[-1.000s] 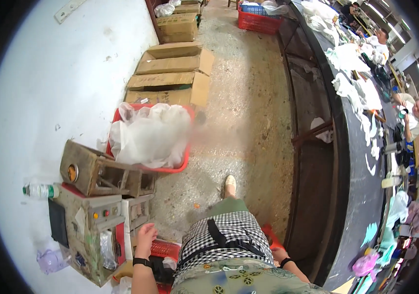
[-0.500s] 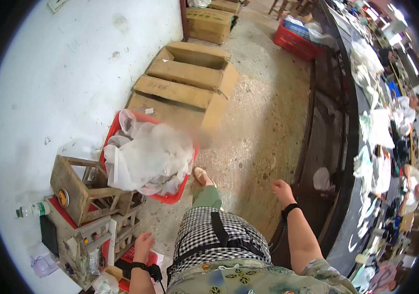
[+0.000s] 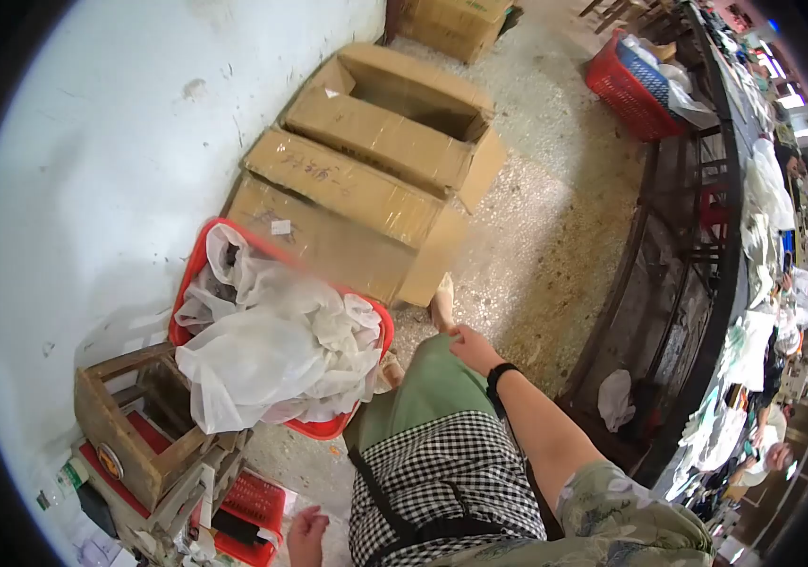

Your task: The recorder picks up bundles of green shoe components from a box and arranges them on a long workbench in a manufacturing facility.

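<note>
My left hand (image 3: 306, 537) hangs low at the bottom edge, its fingers loosely apart with nothing in them. It is nearest to a red plastic basket (image 3: 270, 503) with something dark in it. My right hand (image 3: 475, 348) is in front of my green trouser leg, its fingers curled in and no object visible in them. A black band circles that wrist. Ahead on the left stands a red basket (image 3: 385, 331) heaped with crumpled whitish plastic bags (image 3: 262, 354). Beyond the basket, long cardboard boxes (image 3: 375, 142) lie side by side, the far one open at the top.
A wooden frame (image 3: 102, 397) sits on a worn machine by the white wall (image 3: 92, 189). Along the right runs a long dark table (image 3: 720, 321) piled with cloth and plastic; people work beyond it. A red and blue basket (image 3: 626, 90) stands on the speckled floor (image 3: 555, 217) farther off.
I have stepped forward and the view has shifted, with the boxes and bag-filled basket now closer. My right hand has swung in front of my leg; my left hand has dropped toward the bottom edge.
</note>
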Motion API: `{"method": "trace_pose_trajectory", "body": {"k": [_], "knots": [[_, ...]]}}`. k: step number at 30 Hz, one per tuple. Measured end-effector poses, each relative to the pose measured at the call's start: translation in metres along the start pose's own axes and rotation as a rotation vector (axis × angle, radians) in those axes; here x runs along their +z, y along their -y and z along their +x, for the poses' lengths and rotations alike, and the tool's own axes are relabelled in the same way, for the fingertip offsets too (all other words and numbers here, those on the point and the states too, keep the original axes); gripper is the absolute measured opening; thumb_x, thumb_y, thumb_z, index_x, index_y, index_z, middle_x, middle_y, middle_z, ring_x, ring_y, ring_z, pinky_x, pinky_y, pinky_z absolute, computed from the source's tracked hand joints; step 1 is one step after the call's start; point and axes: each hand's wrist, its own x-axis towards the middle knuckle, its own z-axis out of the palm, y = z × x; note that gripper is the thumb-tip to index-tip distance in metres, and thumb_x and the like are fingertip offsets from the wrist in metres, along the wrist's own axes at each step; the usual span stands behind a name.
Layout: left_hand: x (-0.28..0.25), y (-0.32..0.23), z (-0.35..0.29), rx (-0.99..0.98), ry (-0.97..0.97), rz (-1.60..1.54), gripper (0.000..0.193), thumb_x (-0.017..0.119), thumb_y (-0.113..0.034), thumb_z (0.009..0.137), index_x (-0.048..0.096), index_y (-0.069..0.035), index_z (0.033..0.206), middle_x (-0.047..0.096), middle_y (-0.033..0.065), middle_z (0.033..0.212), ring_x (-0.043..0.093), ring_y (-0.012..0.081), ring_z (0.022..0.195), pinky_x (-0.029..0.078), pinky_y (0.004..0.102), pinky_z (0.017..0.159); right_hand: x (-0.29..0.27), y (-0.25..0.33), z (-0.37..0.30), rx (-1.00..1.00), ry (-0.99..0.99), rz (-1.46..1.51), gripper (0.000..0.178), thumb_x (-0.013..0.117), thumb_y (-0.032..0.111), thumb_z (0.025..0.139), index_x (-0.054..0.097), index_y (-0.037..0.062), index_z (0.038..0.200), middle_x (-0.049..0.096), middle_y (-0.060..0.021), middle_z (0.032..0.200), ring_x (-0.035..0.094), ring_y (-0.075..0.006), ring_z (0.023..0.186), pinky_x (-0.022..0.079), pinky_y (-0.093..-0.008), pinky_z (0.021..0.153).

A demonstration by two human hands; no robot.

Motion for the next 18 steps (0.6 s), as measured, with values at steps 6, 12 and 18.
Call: {"method": "trace_pose_trajectory", "body": {"k": [6, 12, 18], "knots": [[0.060, -0.097, 0.021, -0.382, 0.037, -0.005, 0.032, 0.057, -0.017, 0.096, 0.058, -0.003, 0.125, 0.068, 0.0103, 0.104, 0.063, 0.0162, 0.094, 0.050, 0.0279, 0.081, 0.015, 0.030, 0.138, -0.026, -0.044, -0.295, 0.049, 0.052, 0.019, 0.089, 0.043, 0.0036, 0.135, 0.065, -0.0285, 0.105, 0.061, -0.0454, 0.101, 0.048, -0.0493, 0.086], [0.110, -0.095, 0.095, 0.022, 0.034, 0.082, 0.026, 0.055, -0.016, 0.098, 0.059, -0.001, 0.120, 0.069, 0.0066, 0.098, 0.063, 0.0117, 0.085, 0.049, 0.0241, 0.075, 0.002, 0.085, 0.222, 0.025, 0.206, -0.448, 0.062, 0.052, 0.014, 0.086, 0.029, 0.0035, 0.143, 0.064, -0.0316, 0.101, 0.062, -0.0465, 0.096, 0.048, -0.0523, 0.086], [0.170, -0.208, 0.163, -0.103, 0.037, 0.080, 0.025, 0.058, -0.008, 0.092, 0.061, 0.002, 0.114, 0.068, 0.0095, 0.100, 0.064, 0.0157, 0.091, 0.050, 0.0286, 0.082, -0.051, 0.088, 0.225, -0.370, 0.160, -0.581, 0.061, 0.048, 0.006, 0.087, 0.031, 0.0048, 0.146, 0.050, -0.0248, 0.132, 0.049, -0.0407, 0.122, 0.045, -0.0466, 0.099]]}}
